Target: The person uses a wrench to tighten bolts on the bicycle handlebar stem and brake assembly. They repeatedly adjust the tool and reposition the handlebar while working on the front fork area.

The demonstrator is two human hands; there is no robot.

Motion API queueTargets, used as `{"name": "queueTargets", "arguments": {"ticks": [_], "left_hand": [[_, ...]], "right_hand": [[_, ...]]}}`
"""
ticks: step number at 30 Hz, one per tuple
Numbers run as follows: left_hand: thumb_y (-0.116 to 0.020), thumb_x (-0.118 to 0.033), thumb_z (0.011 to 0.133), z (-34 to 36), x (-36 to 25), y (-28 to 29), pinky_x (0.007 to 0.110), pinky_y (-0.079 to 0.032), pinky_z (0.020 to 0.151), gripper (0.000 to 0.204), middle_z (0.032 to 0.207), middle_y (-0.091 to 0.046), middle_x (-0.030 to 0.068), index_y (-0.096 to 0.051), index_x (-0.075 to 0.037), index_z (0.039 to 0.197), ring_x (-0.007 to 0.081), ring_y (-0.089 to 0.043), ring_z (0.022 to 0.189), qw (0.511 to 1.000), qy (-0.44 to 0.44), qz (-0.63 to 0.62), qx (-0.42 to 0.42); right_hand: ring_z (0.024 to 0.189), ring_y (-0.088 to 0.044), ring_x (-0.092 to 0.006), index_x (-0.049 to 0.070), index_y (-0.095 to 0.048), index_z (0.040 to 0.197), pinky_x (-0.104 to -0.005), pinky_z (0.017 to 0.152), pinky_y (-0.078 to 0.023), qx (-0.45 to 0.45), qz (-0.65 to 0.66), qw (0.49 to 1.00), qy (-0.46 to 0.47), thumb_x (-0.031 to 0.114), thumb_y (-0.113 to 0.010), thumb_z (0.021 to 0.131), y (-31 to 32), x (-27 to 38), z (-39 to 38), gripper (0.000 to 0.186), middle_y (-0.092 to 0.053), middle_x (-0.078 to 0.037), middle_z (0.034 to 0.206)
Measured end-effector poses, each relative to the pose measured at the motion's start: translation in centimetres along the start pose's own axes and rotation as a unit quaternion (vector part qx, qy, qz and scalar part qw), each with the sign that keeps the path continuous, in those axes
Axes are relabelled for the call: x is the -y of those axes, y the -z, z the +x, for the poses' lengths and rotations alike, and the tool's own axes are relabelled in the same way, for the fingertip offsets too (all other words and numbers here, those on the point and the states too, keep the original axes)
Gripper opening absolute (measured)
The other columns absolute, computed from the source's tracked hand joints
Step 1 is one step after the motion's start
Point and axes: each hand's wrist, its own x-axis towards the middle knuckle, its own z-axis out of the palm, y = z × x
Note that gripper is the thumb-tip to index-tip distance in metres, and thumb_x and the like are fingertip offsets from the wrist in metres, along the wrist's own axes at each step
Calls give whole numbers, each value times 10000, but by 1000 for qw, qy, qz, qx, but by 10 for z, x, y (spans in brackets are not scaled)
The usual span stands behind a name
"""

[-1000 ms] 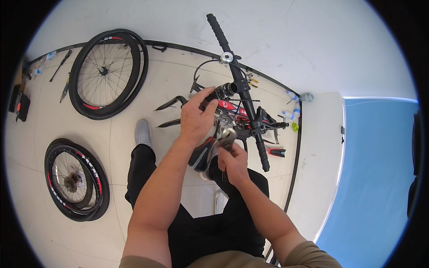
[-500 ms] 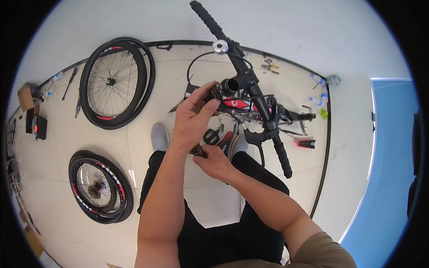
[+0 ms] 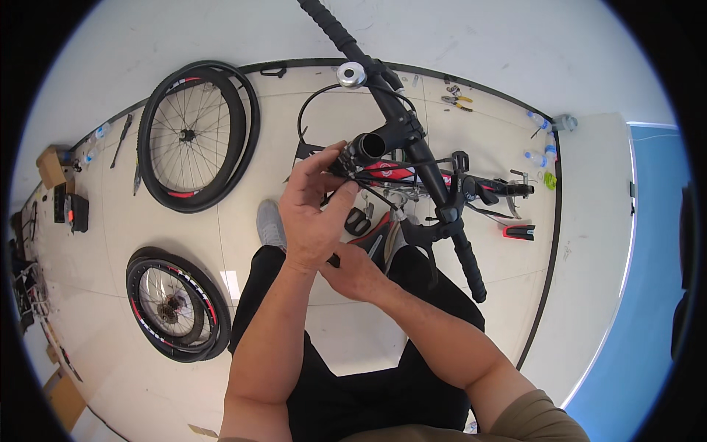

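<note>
My left hand [image 3: 313, 217] grips the black clamp [image 3: 350, 160] beside an open-ended tube [image 3: 370, 145] at the front of a red and black bicycle frame [image 3: 390, 174]. The black drop handlebar [image 3: 426, 166] runs diagonally just right of it, with a silver bell [image 3: 350, 74] and cables. My right hand [image 3: 350, 271] is closed below my left wrist on a tool [image 3: 333, 260], mostly hidden, which looked like an adjustable wrench earlier. A pedal [image 3: 358, 219] and a dark saddle with red trim [image 3: 372, 237] lie under the frame.
Two detached wheels [image 3: 243, 144] [image 3: 177, 306] lie at the left. Pliers [image 3: 456, 102], plastic bottles [image 3: 536, 158] and a red and black part [image 3: 519, 232] lie around the bicycle. A dark case [image 3: 77, 214] and cardboard [image 3: 51, 168] are at the far left, walls around.
My right hand has moved left and down with the wrench, now tucked behind my left wrist. The handlebar's upper end has shifted up and left in view; my left hand still holds the bicycle.
</note>
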Motion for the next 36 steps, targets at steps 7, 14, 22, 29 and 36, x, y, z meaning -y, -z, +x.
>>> {"name": "queueTargets", "arguments": {"ticks": [7, 14, 22, 29, 36], "left_hand": [[-599, 85, 899, 5, -1, 5, 303, -582, 825, 321, 1328, -600, 199, -600, 30, 1215, 156, -676, 911, 997, 10, -73, 1], [-591, 54, 926, 9, -3, 8, 343, -596, 834, 294, 1332, -593, 200, -591, 15, 1217, 196, -660, 1025, 997, 26, -68, 24], [-618, 57, 906, 9, -6, 8, 346, -599, 845, 301, 1341, -591, 200, -594, 1, 1200, 157, -673, 934, 998, 30, -46, 31], [-616, 68, 893, 10, -5, 7, 338, -602, 834, 312, 1335, -596, 196, -597, 0, 1197, 155, -676, 918, 998, 30, -51, 29], [-607, 80, 883, 10, -8, 7, 342, -598, 823, 320, 1319, -609, 193, -602, -5, 1192, 162, -675, 917, 997, 37, -66, 19]], "right_hand": [[956, -643, -451, -50, -587, 965, -501, 840, -505, 9, -32, 999, -4, 279, -648, 851, 3, 3, -2, 354, -671, -276, 932], [945, -650, -444, -47, -582, 979, -493, 840, -507, 30, -37, 999, -10, 293, -638, 856, -2, 7, -2, 366, -673, -271, 934], [925, -653, -445, -54, -576, 975, -491, 830, -507, 25, -32, 999, 1, 289, -633, 859, -2, 10, -1, 367, -670, -277, 905], [926, -652, -447, -55, -576, 981, -498, 830, -505, 22, -29, 999, 8, 282, -635, 859, -4, 6, 1, 363, -668, -279, 905], [943, -649, -445, -52, -576, 980, -498, 844, -501, 30, -38, 999, 3, 285, -630, 869, -1, 13, 0, 358, -670, -277, 921]]}}
